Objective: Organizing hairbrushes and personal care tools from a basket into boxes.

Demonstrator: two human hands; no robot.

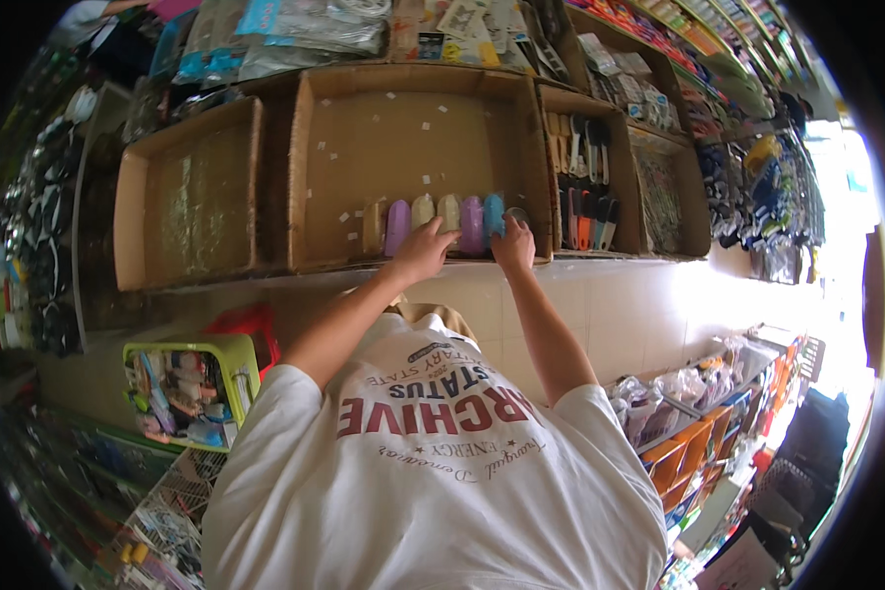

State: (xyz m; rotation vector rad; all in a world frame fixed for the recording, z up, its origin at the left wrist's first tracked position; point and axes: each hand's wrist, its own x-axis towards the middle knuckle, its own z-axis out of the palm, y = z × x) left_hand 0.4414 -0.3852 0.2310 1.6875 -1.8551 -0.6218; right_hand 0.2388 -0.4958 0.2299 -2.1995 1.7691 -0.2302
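Several rounded, wrapped items stand in a row along the near wall of a large cardboard box [413, 158]. Among them are a purple item [397, 227] at the left, two cream ones [448, 220] in the middle, another purple one [472, 225] and a blue one [493, 214]. My left hand [425, 251] reaches over the near edge, its fingers at the cream items. My right hand [514, 243] is at the right end of the row, with fingers beside the blue item and on a clear, round-topped item [517, 214]. Whether either hand grips anything is hard to tell.
A shallow cardboard box [192, 192] lies to the left. Brushes or similar handled tools [588, 221] fill a compartment at the right. Packaged goods [310, 37] lie behind. A green basket [243, 376] of goods stands lower left, and shelves with bagged goods [649, 405] lower right.
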